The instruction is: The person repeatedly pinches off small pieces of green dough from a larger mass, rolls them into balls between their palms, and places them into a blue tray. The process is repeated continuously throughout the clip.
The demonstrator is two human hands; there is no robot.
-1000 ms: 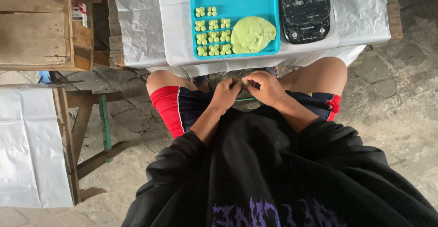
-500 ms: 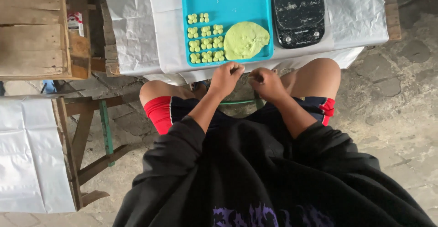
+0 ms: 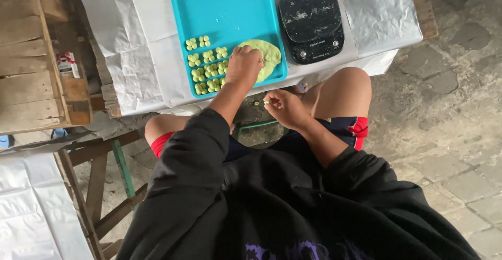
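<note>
Head view, seated person at cloth-covered table. Left hand, upper centre of frame, rests knuckles-up on the green dough slab at the lower-right corner of the teal tray; fingers curled onto the dough, apparently pinching at its near edge, though the grip itself is hidden. Right hand, centre frame below the table edge, is closed w/ thumb and forefinger nipping a small green dough bit. Shaped dough pieces lie in rows on the tray's lower left, just beside the slab. Black scale sits to the tray's right. Step judged: portioning, i.e. taking a fresh bit from the slab. Next move prob. calls for a clean tear of matching size. Slab is roughly oval; long axis runs upper right to lower left.
</note>
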